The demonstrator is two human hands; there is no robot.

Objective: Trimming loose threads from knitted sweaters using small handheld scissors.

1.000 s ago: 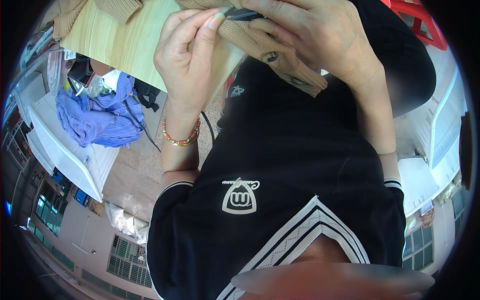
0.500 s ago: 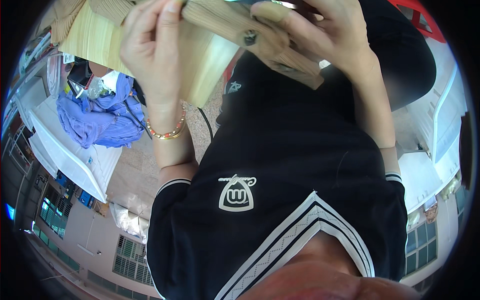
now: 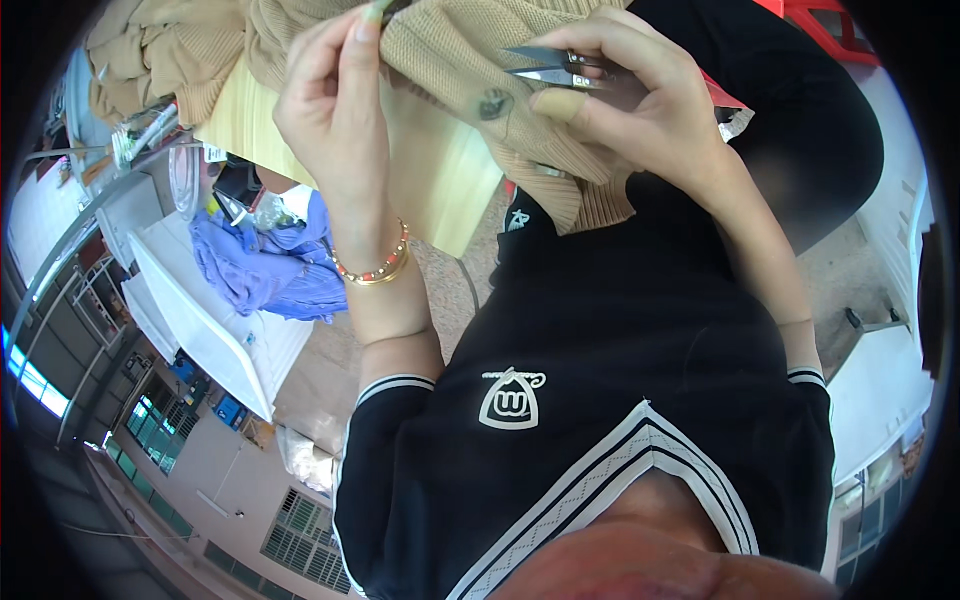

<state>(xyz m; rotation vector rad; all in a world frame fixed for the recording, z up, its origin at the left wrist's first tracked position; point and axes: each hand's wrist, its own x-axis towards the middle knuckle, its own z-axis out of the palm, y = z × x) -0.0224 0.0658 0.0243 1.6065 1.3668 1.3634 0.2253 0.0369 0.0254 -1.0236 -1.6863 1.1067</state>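
Observation:
My left hand [image 3: 335,110] is raised at the top of the view and pinches the edge of a tan knitted garment [image 3: 455,60]. My right hand [image 3: 640,95] holds small metal thread snips [image 3: 550,65] with their tips laid against the knit. The garment drapes over a pale wooden table [image 3: 440,190] and hangs down toward my black shirt. A beaded bracelet circles my left wrist.
More tan knitwear [image 3: 150,50] is heaped on the table at the upper left. A blue cloth [image 3: 265,265] lies in a white bin [image 3: 200,330] at the left. A red plastic stool [image 3: 830,25] shows at the top right.
Both hands and the garment have come lower and closer in the view. The snips, hidden before, show in my right hand against the knit.

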